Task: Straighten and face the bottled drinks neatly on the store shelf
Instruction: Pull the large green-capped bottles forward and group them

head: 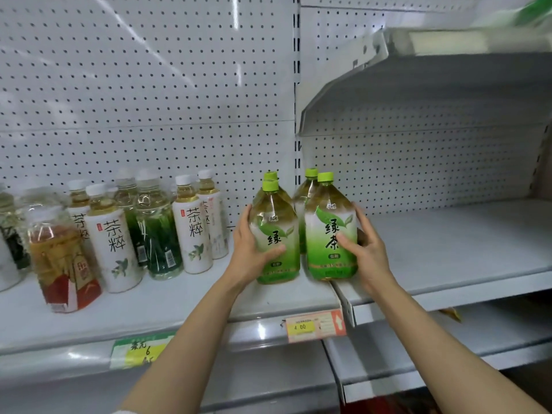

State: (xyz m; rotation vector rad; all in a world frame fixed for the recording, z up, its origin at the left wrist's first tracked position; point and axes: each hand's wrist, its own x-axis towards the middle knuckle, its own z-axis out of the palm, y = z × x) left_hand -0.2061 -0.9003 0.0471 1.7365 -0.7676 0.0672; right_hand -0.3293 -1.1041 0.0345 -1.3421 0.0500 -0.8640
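Green tea bottles (276, 234): clear glossy plastic, smooth printed sleeves, matt green caps. Shelf (209, 297): smooth painted metal, slight sheen. Back panel (149, 85): perforated metal. Price tag (315, 325): paper.

Single head-worn wide-angle view faces the shelf (179, 300) at close range, angled slightly downward, forearms entering from 6 o'clock.

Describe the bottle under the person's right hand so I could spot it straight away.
Find the shelf with the orange price tag. Four green-capped bottles stand above it; the right hand holds the front right bottle. Alone among them, it shows its full label.
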